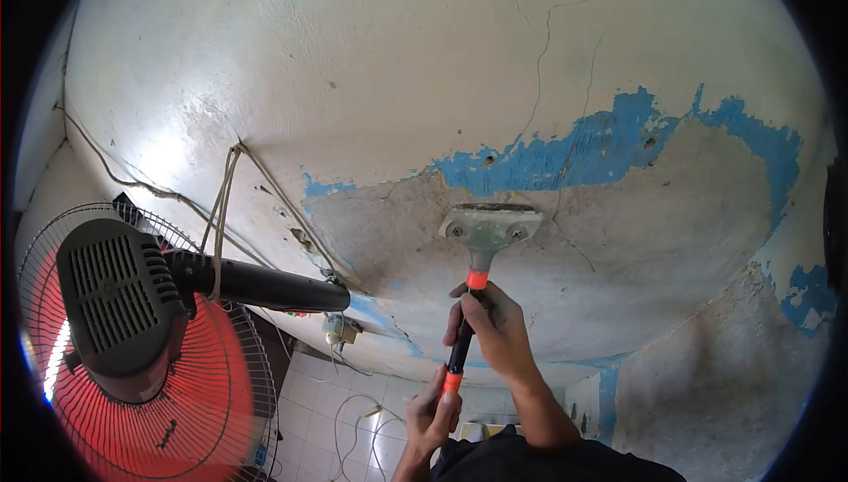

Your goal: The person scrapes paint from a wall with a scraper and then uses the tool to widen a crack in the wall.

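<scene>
Plaster overhead fills the frame: white above, bare grey at centre, edged with blue paint (574, 148). A red fan (132, 349) sits lower left. Your right hand (495, 327) reaches up, grip closed round the scraper (484, 239) just below its blade, which lies against the grey patch. Your left hand (435, 413) grip wraps the handle's lower end.

A wall-mounted fan (132, 341) occupies the lower left. Its dark grey motor housing (110, 296) sits in front of red blades (190, 394) enclosed by a wire guard (256, 367). A black support arm (265, 286) extends rightward. Thin cables (221, 208) hang over the arm. White tiles (309, 416) lie below, with a loose cord (353, 407) across them.
</scene>
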The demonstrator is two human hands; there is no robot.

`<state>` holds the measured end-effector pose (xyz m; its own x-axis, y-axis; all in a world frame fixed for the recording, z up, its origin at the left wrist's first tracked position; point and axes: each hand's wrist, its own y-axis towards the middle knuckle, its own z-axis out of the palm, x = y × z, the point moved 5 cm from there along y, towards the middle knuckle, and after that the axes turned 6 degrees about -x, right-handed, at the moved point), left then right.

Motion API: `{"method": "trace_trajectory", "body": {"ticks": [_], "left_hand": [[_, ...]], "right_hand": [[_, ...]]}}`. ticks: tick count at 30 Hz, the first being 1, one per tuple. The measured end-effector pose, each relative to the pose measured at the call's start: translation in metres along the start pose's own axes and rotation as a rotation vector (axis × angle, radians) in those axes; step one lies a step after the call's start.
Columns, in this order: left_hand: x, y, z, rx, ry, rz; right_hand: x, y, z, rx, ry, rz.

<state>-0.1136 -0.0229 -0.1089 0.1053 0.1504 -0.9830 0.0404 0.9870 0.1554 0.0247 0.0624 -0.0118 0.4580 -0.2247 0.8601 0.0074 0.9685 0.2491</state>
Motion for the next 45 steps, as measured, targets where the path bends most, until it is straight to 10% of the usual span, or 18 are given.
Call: {"method": "trace_trajectory", "body": {"ticks": [45], "left_hand": [[-0.026,0.0,0.004,-0.127,0.104,0.092]], "right_hand": [[0.009,0.0,0.003,-0.023,0.027,0.032]]}}
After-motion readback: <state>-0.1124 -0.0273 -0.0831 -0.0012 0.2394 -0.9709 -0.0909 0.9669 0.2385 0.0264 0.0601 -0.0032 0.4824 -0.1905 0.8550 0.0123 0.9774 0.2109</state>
